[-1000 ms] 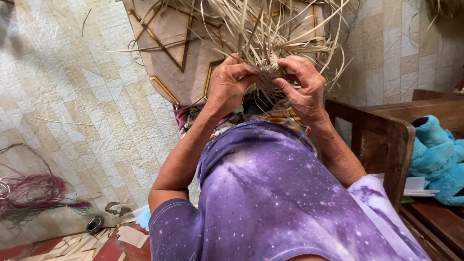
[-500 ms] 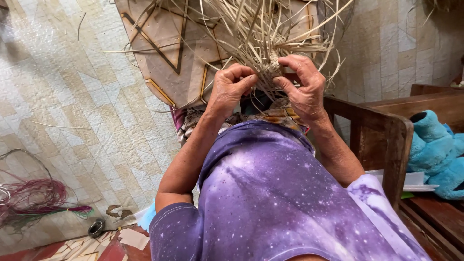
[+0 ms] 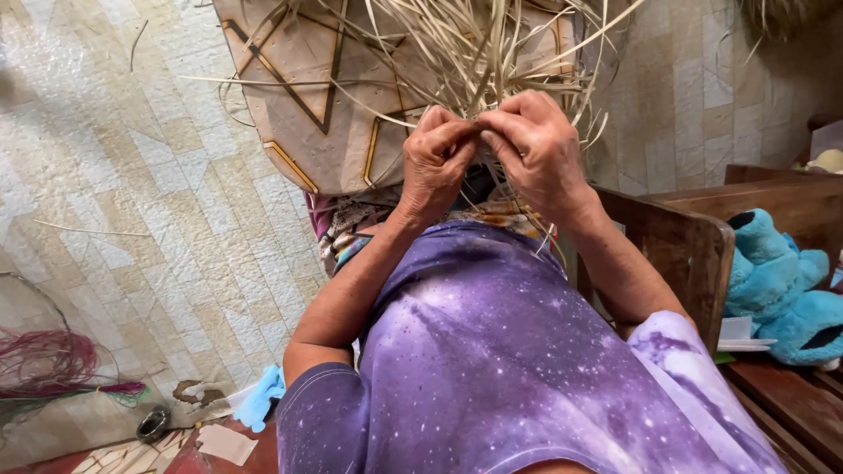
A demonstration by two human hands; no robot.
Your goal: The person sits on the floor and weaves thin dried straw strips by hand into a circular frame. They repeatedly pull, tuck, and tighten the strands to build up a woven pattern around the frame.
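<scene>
A loose bundle of pale straw strips (image 3: 465, 53) fans out above my lap, over a round tan mat with dark star lines (image 3: 325, 88). My left hand (image 3: 436, 162) and my right hand (image 3: 537, 145) meet at the base of the bundle, fingers pinched together on the strips. Both hands are closed on the straw, thumbs touching. My purple speckled shirt (image 3: 500, 369) fills the lower middle of the view. What lies under my hands is hidden.
A dark wooden bench (image 3: 685, 246) stands at the right with a blue plush toy (image 3: 777, 290) on it. Magenta and green fibre strands (image 3: 53, 369) lie on the patterned floor at the left. A blue cloth scrap (image 3: 260, 397) and a small metal ring (image 3: 153, 424) sit nearby.
My hands have drawn closer together on the straw bundle, and the right one now overlaps the left. The view has shifted slightly.
</scene>
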